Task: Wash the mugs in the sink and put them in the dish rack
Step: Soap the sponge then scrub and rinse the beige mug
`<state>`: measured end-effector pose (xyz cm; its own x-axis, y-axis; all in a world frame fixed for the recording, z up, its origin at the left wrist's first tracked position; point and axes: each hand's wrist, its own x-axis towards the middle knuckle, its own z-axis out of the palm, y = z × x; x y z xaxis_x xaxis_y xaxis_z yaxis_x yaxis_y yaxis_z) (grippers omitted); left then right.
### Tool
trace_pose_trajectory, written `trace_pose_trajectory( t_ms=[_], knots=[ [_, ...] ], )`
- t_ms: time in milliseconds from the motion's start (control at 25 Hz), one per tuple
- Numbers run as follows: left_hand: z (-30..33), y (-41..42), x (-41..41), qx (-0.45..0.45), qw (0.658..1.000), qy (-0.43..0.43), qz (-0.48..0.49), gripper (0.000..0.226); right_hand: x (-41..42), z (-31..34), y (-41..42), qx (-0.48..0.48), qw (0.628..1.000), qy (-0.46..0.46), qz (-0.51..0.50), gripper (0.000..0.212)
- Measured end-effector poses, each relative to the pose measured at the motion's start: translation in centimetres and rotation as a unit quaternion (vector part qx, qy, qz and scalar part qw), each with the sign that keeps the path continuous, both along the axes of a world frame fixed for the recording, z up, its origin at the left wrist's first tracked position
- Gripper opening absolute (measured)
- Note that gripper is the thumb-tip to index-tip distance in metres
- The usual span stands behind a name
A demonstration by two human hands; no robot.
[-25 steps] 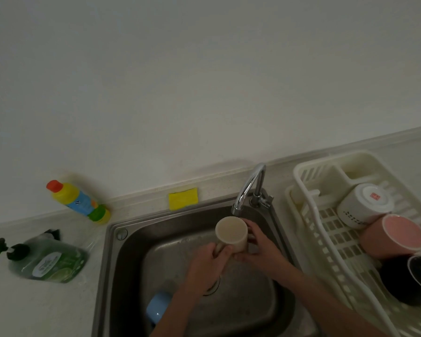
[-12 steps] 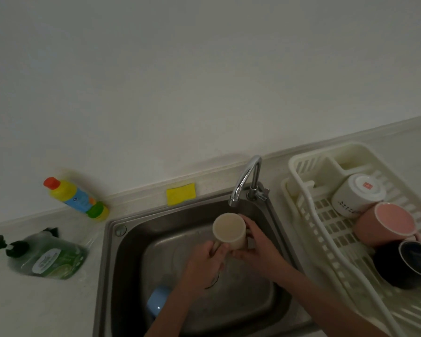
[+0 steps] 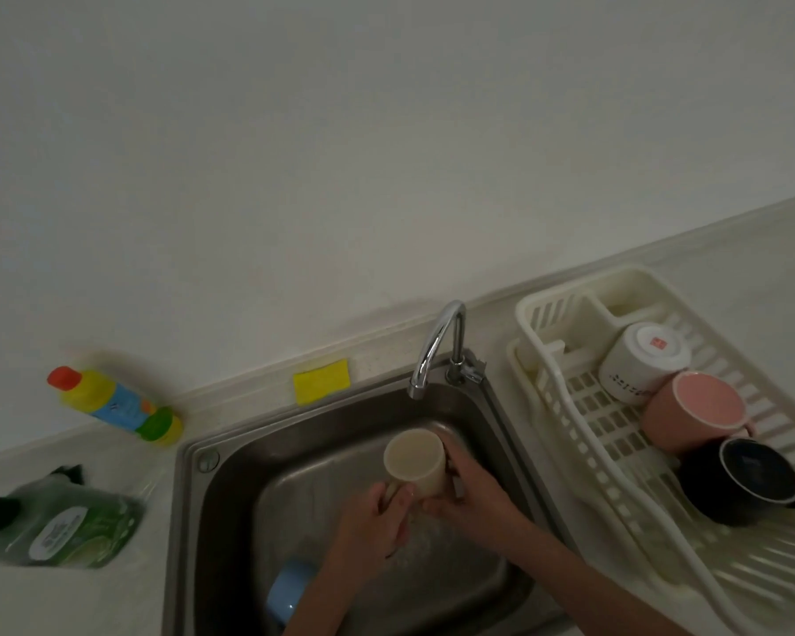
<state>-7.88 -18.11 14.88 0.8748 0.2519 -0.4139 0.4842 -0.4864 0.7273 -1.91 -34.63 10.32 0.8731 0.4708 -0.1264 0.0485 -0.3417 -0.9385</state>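
I hold a cream mug (image 3: 415, 456) over the steel sink (image 3: 230, 452), below the tap spout (image 3: 434, 351), its mouth turned up toward me. My left hand (image 3: 377, 525) grips its handle from below. My right hand (image 3: 471, 491) wraps round its right side. A blue mug (image 3: 288, 589) lies at the sink's near left, partly hidden by my left forearm. In the white dish rack (image 3: 547, 314) on the right lie a white mug (image 3: 639, 360), a pink mug (image 3: 703, 410) and a black mug (image 3: 749, 482).
A yellow sponge (image 3: 321, 386) sits on the ledge behind the sink. On the counter to the left lie a yellow bottle with a red cap (image 3: 115, 406) and a green soap bottle (image 3: 60, 525). The wall fills the upper view.
The cream mug and both hands have dropped a little below the spout. My view has shifted slightly, and the grip on the mug stays the same.
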Motion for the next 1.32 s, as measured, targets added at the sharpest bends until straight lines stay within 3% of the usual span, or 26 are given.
trace_pose_trajectory(
  t_ms=[320, 480, 600, 760, 960, 1120, 1320],
  knots=[
    [-1.8, -2.8, -0.6, -0.037, 0.999, 0.022, 0.023, 0.037, 0.1, -0.4, -2.9, -0.001, 0.998, 0.055, 0.021, 0.078],
    [-0.1, -4.3, -0.9, 0.023, 1.000, 0.003, 0.006, 0.038, 1.3, 1.1, -4.9, -0.037, 0.996, 0.049, 0.057, 0.091],
    [2.0, -5.4, -0.7, 0.038, 0.999, -0.020, -0.001, 0.030, 3.2, 3.4, -7.0, -0.056, 0.993, 0.005, 0.108, 0.099],
    [5.1, -7.6, -0.5, 0.034, 0.997, -0.058, -0.023, 0.021, 5.0, 6.9, -10.4, -0.039, 0.988, -0.049, 0.142, 0.086],
    [8.3, -11.8, 0.4, 0.002, 0.991, -0.132, -0.011, 0.043, 4.1, 11.4, -15.4, -0.035, 0.990, -0.096, 0.094, 0.084],
    [10.1, -16.2, 0.7, 0.000, 0.973, -0.206, -0.103, 0.056, 2.0, 13.6, -20.8, -0.059, 0.991, -0.111, 0.040, 0.083],
    [11.0, -20.6, -0.8, -0.030, 0.963, -0.238, -0.121, 0.059, -1.5, 16.5, -26.0, -0.079, 0.988, -0.132, 0.005, 0.079]
  ],
)
